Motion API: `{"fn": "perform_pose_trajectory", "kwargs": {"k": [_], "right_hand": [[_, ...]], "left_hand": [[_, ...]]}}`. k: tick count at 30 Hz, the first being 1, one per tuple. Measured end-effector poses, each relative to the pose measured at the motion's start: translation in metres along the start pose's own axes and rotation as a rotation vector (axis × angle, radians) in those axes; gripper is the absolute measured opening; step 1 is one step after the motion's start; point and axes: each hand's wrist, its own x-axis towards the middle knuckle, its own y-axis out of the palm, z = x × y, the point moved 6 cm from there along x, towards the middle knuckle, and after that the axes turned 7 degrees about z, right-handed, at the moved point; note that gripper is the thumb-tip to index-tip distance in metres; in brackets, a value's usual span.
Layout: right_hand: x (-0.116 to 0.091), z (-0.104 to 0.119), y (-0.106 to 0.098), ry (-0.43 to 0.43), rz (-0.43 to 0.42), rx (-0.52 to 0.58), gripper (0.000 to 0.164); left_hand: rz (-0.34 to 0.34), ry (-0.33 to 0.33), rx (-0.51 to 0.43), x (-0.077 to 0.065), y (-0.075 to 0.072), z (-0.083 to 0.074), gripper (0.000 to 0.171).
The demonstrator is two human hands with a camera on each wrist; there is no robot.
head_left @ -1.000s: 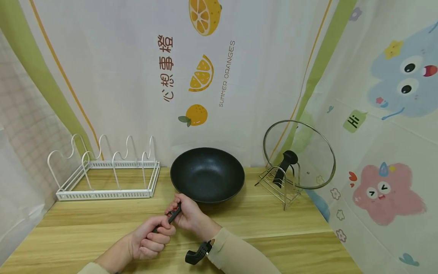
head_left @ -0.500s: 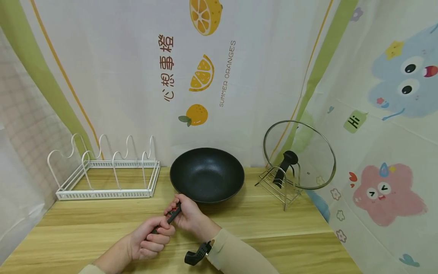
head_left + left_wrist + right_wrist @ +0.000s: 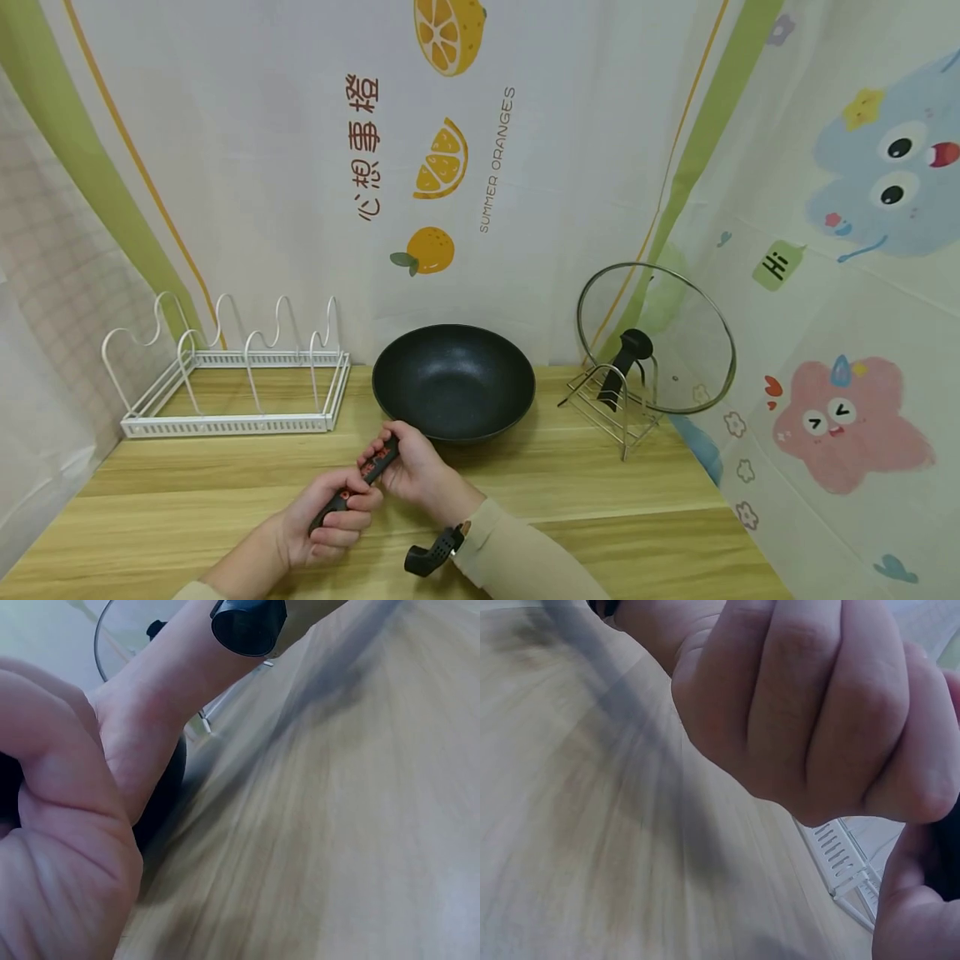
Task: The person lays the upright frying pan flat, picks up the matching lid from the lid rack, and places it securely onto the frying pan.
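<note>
A black wok stands near the back of the wooden table, its bowl facing up and its handle, with red marks, pointing toward me. Close to the bowl, my right hand grips the handle. My left hand holds the same handle nearer its end, fingers curled round it. In the left wrist view the left hand fills the left side, with part of the dark bowl behind the right wrist. The left hand's curled fingers show large in the right wrist view, beside the right hand.
To the left of the wok stands a white rack with wavy upright dividers. On the right a glass lid with a black handle leans upright in a small wire stand. A printed curtain hangs close behind.
More of the wok's handle shows in and beyond my left hand, whose fingers sit a little looser. The handle's red marks are plainer. The wok's bowl has barely moved.
</note>
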Motion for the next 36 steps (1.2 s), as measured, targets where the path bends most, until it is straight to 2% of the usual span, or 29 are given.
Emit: {"fn": "perform_pose_trajectory", "kwargs": {"k": [19, 24, 36], "right_hand": [[-0.0007, 0.0021, -0.0014, 0.002, 0.013, -0.020, 0.036], [-0.0014, 0.0021, -0.0009, 0.003, 0.028, -0.033, 0.033], [-0.0061, 0.0020, 0.0002, 0.016, 0.056, -0.044, 0.027]], "left_hand": [[-0.050, 0.044, 0.078, -0.0008, -0.0027, -0.0071, 0.028], [-0.046, 0.063, 0.072, -0.0003, -0.0019, -0.0081, 0.029], [-0.034, 0.059, 0.112, -0.0004, -0.0027, -0.0077, 0.029]]}}
